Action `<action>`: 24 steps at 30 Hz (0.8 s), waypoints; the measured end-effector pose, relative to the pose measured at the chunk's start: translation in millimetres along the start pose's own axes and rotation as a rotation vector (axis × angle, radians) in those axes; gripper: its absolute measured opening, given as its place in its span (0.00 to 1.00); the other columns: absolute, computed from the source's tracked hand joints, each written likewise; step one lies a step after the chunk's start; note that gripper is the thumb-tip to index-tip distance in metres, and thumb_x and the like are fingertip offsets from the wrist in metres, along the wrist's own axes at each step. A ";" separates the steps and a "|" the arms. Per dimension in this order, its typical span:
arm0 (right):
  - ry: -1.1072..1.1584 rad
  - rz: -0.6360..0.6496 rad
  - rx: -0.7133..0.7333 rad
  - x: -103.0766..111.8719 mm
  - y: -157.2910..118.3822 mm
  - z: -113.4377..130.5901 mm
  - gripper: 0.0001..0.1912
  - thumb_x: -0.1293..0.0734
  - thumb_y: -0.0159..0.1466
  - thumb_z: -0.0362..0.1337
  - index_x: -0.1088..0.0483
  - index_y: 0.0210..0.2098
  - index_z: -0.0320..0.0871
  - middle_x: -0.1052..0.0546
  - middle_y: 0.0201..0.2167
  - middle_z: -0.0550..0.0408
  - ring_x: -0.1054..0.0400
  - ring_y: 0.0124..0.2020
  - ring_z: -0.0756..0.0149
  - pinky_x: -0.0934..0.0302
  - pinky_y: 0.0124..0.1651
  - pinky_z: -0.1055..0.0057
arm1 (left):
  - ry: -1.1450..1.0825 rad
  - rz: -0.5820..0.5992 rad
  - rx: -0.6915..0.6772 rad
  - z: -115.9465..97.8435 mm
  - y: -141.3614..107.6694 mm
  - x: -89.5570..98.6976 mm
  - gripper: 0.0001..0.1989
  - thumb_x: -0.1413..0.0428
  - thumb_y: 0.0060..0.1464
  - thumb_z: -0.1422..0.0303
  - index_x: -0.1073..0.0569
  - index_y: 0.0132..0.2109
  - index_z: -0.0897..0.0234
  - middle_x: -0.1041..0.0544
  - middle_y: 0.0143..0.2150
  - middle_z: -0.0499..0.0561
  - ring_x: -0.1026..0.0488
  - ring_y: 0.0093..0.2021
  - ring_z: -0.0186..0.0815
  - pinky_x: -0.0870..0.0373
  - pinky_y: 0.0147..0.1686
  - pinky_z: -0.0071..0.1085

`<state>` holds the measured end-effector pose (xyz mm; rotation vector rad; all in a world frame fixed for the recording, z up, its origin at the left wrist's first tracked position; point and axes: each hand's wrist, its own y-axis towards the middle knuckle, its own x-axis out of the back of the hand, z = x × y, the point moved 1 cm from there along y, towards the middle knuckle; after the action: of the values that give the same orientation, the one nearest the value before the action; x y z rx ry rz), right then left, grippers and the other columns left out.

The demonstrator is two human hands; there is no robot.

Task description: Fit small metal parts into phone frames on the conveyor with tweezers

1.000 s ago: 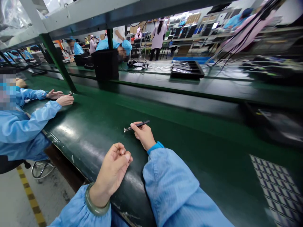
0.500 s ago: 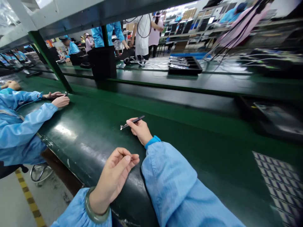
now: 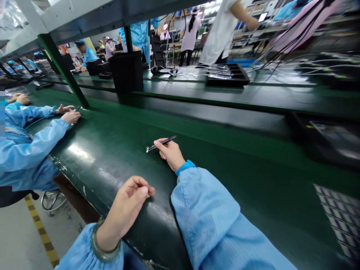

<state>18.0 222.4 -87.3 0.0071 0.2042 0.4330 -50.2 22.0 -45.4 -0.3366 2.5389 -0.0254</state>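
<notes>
Dark tweezers are pinched in my right hand, above the green work surface. At their tip is a small shiny metallic piece. My left hand, with a green bangle at the wrist, is raised near the front edge of the surface. Its thumb and fingertips are pressed together; whether something tiny lies between them is hidden.
At the right lies a sheet with a grid of small pieces, below a black tray. A co-worker's hands work at the left. A green post and black bin stand behind.
My left hand has moved left, away from my right hand. The right hand and tweezers have shifted slightly right in view. A person in white across the line has moved right.
</notes>
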 end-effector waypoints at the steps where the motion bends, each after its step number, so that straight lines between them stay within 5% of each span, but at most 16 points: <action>1: 0.000 0.000 0.002 0.1 0.0 0.2 0.18 0.28 0.49 0.48 0.32 0.30 0.40 0.37 0.14 0.64 0.51 0.12 0.79 0.58 0.14 0.76 | 0.069 -0.022 -0.024 -4.0 -3.9 6.9 0.08 0.38 0.51 0.69 0.28 0.38 0.64 0.31 0.34 0.49 0.33 0.38 0.32 0.36 0.43 0.27; 5: 0.003 -0.002 0.011 0.9 0.2 1.1 0.19 0.28 0.48 0.48 0.32 0.30 0.40 0.38 0.14 0.65 0.51 0.12 0.79 0.58 0.14 0.76 | 0.463 -0.007 -0.077 -23.0 -27.3 39.4 0.10 0.38 0.51 0.69 0.28 0.41 0.62 0.35 0.31 0.47 0.37 0.31 0.29 0.38 0.32 0.20; 9: 0.000 0.000 0.017 1.7 1.2 0.9 0.19 0.28 0.49 0.48 0.32 0.30 0.40 0.40 0.12 0.66 0.52 0.12 0.78 0.59 0.14 0.76 | 0.775 0.106 0.068 -37.1 -57.8 83.2 0.12 0.42 0.55 0.60 0.25 0.36 0.66 0.30 0.29 0.51 0.35 0.24 0.30 0.39 0.25 0.23; 11: -0.004 0.001 0.017 2.1 2.0 0.4 0.19 0.27 0.48 0.48 0.32 0.30 0.39 0.40 0.12 0.66 0.51 0.12 0.78 0.59 0.15 0.76 | 0.708 0.016 0.120 -42.5 -68.9 104.9 0.24 0.51 0.59 0.51 0.27 0.29 0.67 0.33 0.17 0.50 0.39 0.15 0.29 0.44 0.18 0.23; 13: -0.007 -0.003 0.019 2.8 2.8 -0.2 0.19 0.27 0.48 0.47 0.32 0.30 0.39 0.39 0.12 0.65 0.51 0.12 0.78 0.59 0.15 0.76 | 0.663 -0.099 0.008 -47.8 -73.2 117.9 0.24 0.49 0.58 0.51 0.31 0.25 0.67 0.33 0.17 0.50 0.35 0.19 0.32 0.40 0.22 0.25; 17: -0.005 -0.019 0.026 4.9 4.1 -1.8 0.20 0.27 0.48 0.47 0.32 0.31 0.39 0.36 0.16 0.63 0.50 0.12 0.79 0.57 0.15 0.75 | 0.521 -0.224 -0.259 -48.6 -61.1 111.5 0.13 0.36 0.50 0.62 0.29 0.30 0.66 0.29 0.31 0.50 0.33 0.31 0.33 0.37 0.33 0.25; 22: 0.003 -0.033 0.037 7.0 4.6 -5.3 0.20 0.27 0.48 0.47 0.32 0.31 0.38 0.35 0.16 0.62 0.49 0.13 0.79 0.56 0.15 0.75 | 0.072 -0.209 -0.239 -34.8 -29.6 77.3 0.17 0.42 0.55 0.56 0.29 0.27 0.66 0.38 0.14 0.42 0.38 0.20 0.28 0.35 0.36 0.27; 24: 0.013 -0.043 0.041 7.6 4.2 -6.5 0.20 0.27 0.48 0.46 0.31 0.31 0.38 0.34 0.17 0.62 0.49 0.13 0.79 0.56 0.15 0.76 | -0.115 -0.122 -0.132 -31.5 -18.8 62.2 0.23 0.49 0.59 0.52 0.27 0.27 0.67 0.33 0.16 0.46 0.34 0.22 0.30 0.34 0.40 0.31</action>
<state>21.7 229.1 -94.8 0.0402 0.2261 0.3864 -113.0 -13.0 -51.1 -0.5296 2.4089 0.1126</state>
